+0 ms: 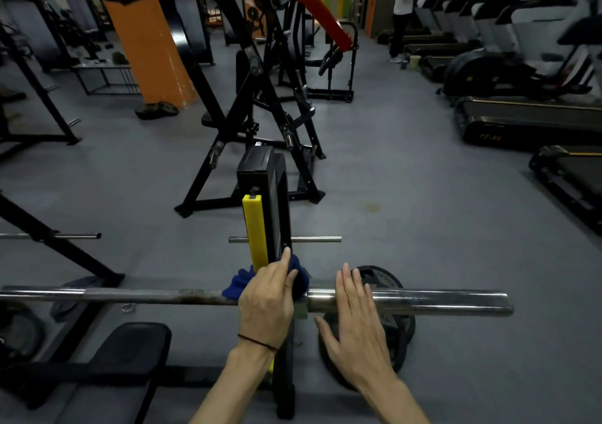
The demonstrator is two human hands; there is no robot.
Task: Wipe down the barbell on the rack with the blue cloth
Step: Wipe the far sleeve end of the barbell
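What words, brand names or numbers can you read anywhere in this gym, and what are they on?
Nothing reads for certain.
Treadmill: gold lettering on its dark base, too blurred to read.
Weight plate: raised lettering round its rim, too dark to read.
Black machine frame: a small yellow sticker, too small to read.

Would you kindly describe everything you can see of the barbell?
The barbell is a long steel bar lying level across the view. Its thinner shaft looks dull and rust-spotted near the middle; the thicker right sleeve is shiny chrome, bare of plates, with a rounded end. It rests on the rack. The left hand presses the blue cloth onto it beside the rack; the right hand lies flat on the sleeve.
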